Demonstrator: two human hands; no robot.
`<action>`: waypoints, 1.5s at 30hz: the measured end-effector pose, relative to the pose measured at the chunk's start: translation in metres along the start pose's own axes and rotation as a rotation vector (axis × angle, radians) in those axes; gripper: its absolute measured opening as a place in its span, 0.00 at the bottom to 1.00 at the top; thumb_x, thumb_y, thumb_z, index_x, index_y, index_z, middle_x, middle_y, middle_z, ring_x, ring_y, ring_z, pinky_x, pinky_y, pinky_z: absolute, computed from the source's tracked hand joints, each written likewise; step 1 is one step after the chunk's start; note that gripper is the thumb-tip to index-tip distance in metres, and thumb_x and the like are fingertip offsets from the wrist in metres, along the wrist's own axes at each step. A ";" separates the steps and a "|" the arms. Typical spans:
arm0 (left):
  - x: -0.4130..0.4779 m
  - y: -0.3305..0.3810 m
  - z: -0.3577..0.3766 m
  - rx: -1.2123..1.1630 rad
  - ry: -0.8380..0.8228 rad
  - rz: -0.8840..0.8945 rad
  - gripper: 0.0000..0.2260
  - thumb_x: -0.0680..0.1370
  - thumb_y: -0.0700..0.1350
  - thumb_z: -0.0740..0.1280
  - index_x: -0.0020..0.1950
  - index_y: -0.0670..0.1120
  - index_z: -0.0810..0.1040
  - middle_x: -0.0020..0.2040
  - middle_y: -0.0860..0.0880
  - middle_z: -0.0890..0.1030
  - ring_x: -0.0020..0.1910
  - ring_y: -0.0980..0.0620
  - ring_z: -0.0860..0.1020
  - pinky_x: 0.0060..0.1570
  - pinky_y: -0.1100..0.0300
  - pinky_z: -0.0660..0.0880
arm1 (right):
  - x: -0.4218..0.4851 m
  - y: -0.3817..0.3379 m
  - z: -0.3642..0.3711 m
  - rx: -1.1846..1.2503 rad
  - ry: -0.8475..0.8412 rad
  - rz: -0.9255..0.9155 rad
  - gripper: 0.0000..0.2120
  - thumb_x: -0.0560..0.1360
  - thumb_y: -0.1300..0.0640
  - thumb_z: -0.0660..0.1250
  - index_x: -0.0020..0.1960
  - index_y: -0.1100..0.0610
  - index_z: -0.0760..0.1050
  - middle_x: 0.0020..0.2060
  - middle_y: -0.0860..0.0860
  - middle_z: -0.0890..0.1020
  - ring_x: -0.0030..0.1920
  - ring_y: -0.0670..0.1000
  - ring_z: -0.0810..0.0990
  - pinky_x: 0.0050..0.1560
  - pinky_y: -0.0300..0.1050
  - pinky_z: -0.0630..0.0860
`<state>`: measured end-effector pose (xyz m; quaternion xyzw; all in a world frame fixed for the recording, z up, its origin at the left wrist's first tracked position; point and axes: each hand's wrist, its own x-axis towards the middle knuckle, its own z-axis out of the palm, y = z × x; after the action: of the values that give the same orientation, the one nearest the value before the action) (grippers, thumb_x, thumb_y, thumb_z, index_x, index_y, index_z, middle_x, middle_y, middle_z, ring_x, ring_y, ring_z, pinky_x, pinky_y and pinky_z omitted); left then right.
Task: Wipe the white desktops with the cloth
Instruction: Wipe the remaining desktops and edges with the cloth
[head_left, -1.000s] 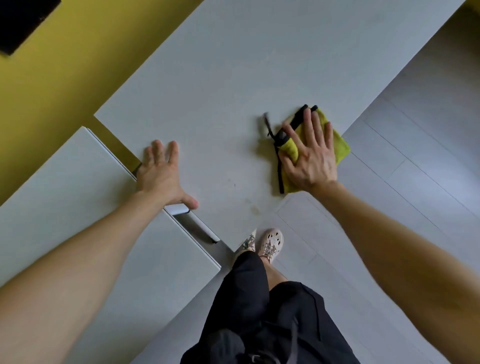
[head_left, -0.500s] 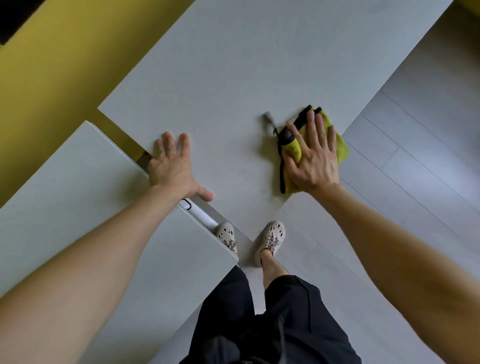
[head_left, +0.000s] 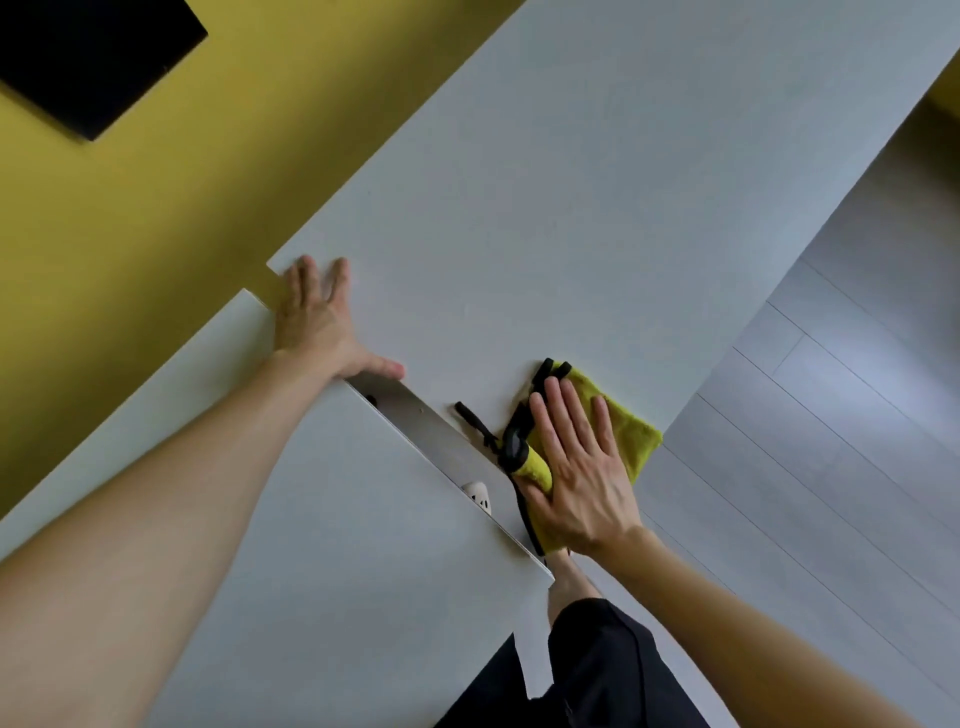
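Observation:
A yellow cloth (head_left: 631, 434) with black trim and a black strap lies on the near corner of the far white desktop (head_left: 597, 218). My right hand (head_left: 582, 467) presses flat on the cloth, fingers spread, and covers most of it. A second white desktop (head_left: 291, 571) lies nearer me on the left, separated from the far one by a narrow gap. My left hand (head_left: 322, 322) rests flat with fingers apart on the left edge of the far desktop, beside that gap, and holds nothing.
A yellow wall (head_left: 156, 182) with a black panel (head_left: 88, 57) runs behind the desks. Grey plank floor (head_left: 831, 415) lies to the right. My black shorts (head_left: 597, 670), a leg and a pale shoe (head_left: 478, 493) show below, between the desks.
My right hand has dragged the cloth toward me, to the desk's near corner. My left hand has slid farther away along the desk edge. The view has shifted forward.

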<state>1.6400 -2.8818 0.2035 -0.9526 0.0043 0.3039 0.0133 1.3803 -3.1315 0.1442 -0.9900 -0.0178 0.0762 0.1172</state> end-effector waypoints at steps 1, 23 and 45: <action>0.004 -0.003 0.004 -0.009 -0.012 0.005 0.81 0.51 0.78 0.82 0.88 0.54 0.35 0.88 0.41 0.35 0.88 0.40 0.36 0.87 0.42 0.49 | 0.010 -0.006 0.000 -0.006 0.009 0.017 0.43 0.84 0.37 0.60 0.88 0.57 0.48 0.88 0.57 0.46 0.88 0.59 0.44 0.84 0.70 0.51; 0.002 -0.006 0.007 0.004 0.065 0.066 0.79 0.53 0.81 0.78 0.88 0.53 0.36 0.88 0.39 0.36 0.88 0.39 0.38 0.85 0.37 0.48 | 0.183 -0.037 -0.010 -0.118 -0.014 -0.124 0.39 0.85 0.36 0.55 0.89 0.51 0.47 0.88 0.54 0.45 0.88 0.55 0.41 0.85 0.68 0.46; 0.000 -0.008 0.019 -0.090 0.116 0.028 0.78 0.51 0.79 0.80 0.88 0.58 0.38 0.88 0.45 0.33 0.87 0.45 0.34 0.85 0.35 0.40 | 0.344 -0.047 -0.033 -0.093 0.048 -0.106 0.35 0.84 0.35 0.51 0.88 0.45 0.52 0.88 0.55 0.47 0.88 0.57 0.44 0.86 0.65 0.43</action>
<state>1.6295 -2.8735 0.1882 -0.9681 0.0047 0.2481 -0.0339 1.7244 -3.0752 0.1364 -0.9936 -0.0708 0.0454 0.0752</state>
